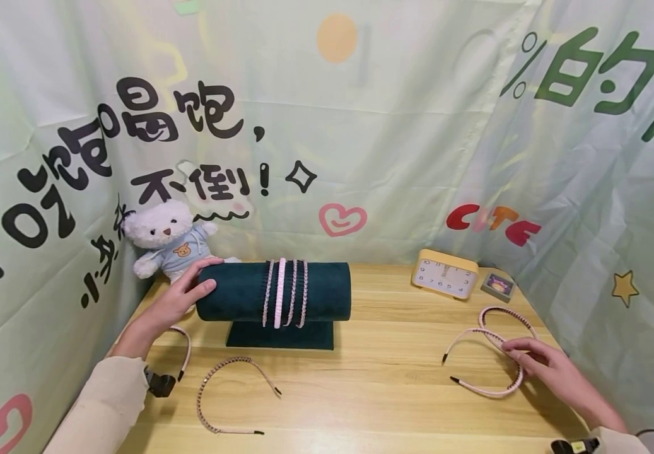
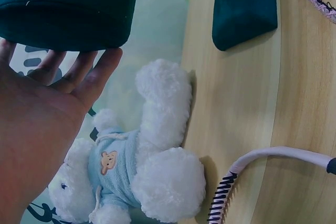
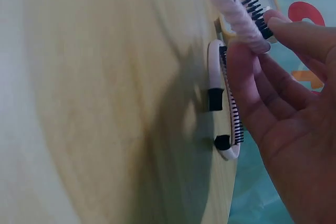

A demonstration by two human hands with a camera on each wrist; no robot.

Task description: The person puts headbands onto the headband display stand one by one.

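A dark green velvet roll stand point(image 1: 327, 293) stands in the middle of the table, with several beaded headbands around it, one of them pale pink point(image 1: 279, 296). My left hand point(image 1: 181, 296) touches the roll's left end; in the left wrist view its fingers point(image 2: 97, 80) lie fairly straight against the end's edge. On the right, my right hand point(image 1: 548, 372) pinches a pink headband point(image 1: 497, 395) between thumb and fingers, its two dark tips pointing left. Dark comb teeth line the inside of this headband point(image 3: 233, 11). Just behind it another pink headband point(image 1: 505, 309) lies on the table.
Two more headbands lie on the table: a beaded one point(image 1: 200, 394) in front of the stand, and one point(image 1: 188, 347) beside my left forearm. A white teddy bear point(image 1: 162, 227) sits behind at left. A yellow clock point(image 1: 446, 272) and a small grey box point(image 1: 497, 287) stand at back right.
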